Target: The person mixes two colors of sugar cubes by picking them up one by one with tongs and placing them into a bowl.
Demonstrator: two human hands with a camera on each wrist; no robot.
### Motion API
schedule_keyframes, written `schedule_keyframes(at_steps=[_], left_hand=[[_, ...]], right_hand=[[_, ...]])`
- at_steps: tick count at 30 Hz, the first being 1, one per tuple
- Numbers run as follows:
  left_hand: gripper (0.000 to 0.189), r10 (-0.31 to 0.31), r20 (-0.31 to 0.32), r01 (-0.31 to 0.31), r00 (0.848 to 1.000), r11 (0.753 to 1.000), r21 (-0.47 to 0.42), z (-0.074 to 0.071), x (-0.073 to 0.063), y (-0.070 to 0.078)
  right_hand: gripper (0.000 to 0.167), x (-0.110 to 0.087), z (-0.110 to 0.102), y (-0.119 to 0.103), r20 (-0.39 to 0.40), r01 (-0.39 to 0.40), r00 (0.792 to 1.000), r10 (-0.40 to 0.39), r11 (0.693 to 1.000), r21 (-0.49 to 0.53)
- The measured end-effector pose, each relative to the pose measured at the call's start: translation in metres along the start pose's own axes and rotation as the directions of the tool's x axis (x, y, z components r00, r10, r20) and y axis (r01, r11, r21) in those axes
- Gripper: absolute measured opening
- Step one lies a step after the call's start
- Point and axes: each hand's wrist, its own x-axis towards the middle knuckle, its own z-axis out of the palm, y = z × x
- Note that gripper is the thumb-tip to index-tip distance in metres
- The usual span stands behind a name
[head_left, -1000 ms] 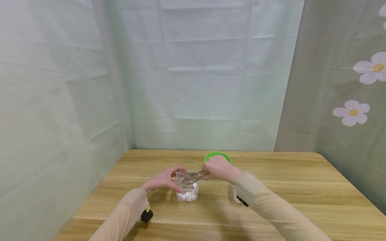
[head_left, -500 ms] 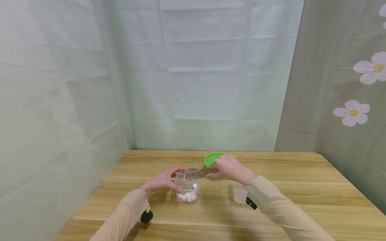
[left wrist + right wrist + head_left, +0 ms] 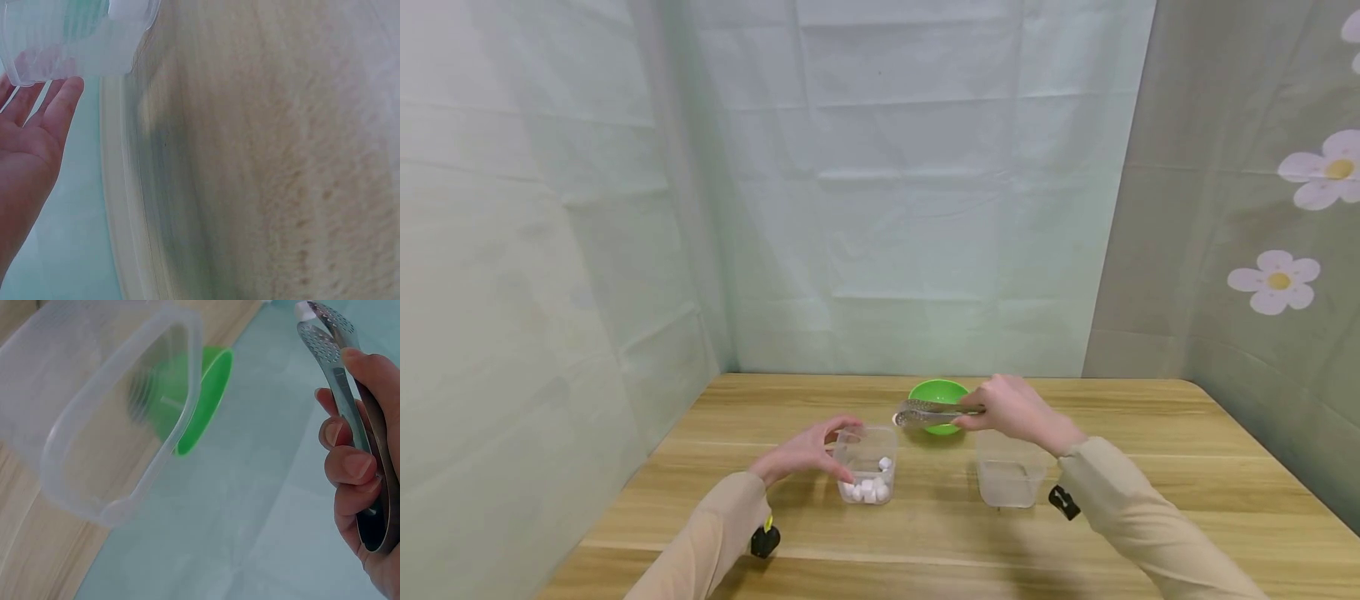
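Observation:
My left hand (image 3: 805,450) holds a clear plastic container (image 3: 867,442) from its left side, thumb toward the near wall and fingers at the far one. Several white cube-like pieces (image 3: 868,490) lie inside, mostly near the front. My right hand (image 3: 1018,410) grips metal tongs (image 3: 917,417) with perforated tips. Pinched between those tips is one white piece (image 3: 304,310), clearest in the right wrist view. The tongs are in the air in front of a green bowl (image 3: 938,390), partly covering it. In the left wrist view, fingers (image 3: 61,106) touch the container's wall.
A second clear plastic container (image 3: 1009,485) stands on the wooden table (image 3: 940,533), below my right hand. Its far part is hidden by the hand. Pale curtains (image 3: 910,250) rise behind the table and at both sides. Black straps' ends (image 3: 765,542) hang at the wrists.
My right hand has lifted the tongs away from the left container and carried them rightward, to the front of the green bowl. The right container has come into fuller view. My left hand stays put.

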Motion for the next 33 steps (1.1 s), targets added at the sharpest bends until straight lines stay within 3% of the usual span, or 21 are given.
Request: schedule_keyframes(at_steps=[5, 12, 16, 21, 33], left_hand=[[0.082, -0.005, -0.003, 0.005, 1.0, 1.0, -0.001, 0.001, -0.001, 0.001], [0.081, -0.002, -0.002, 0.002, 1.0, 1.0, -0.008, 0.001, -0.002, 0.001], [0.081, -0.006, -0.006, 0.006, 1.0, 1.0, -0.011, 0.001, -0.002, 0.002], [0.082, 0.008, -0.011, -0.008, 1.0, 1.0, -0.002, 0.0, -0.002, 0.002], [0.082, 0.018, -0.009, -0.018, 1.0, 1.0, 0.017, 0.001, 0.0, 0.001]], right_hand=[[0.044, -0.008, -0.003, 0.012, 0.022, -0.047, 0.999, 0.047, 0.999, 0.023], [0.02, -0.015, -0.005, 0.028, 0.063, -0.117, 0.991, 0.116, 0.993, 0.014], [0.016, -0.015, -0.008, 0.036, 0.087, -0.158, 0.984, 0.159, 0.987, -0.018], [0.022, -0.013, -0.012, 0.043, 0.123, -0.21, 0.969, 0.213, 0.977, -0.038], [0.017, -0.012, -0.013, 0.051, 0.166, -0.238, 0.956, 0.241, 0.97, -0.041]])
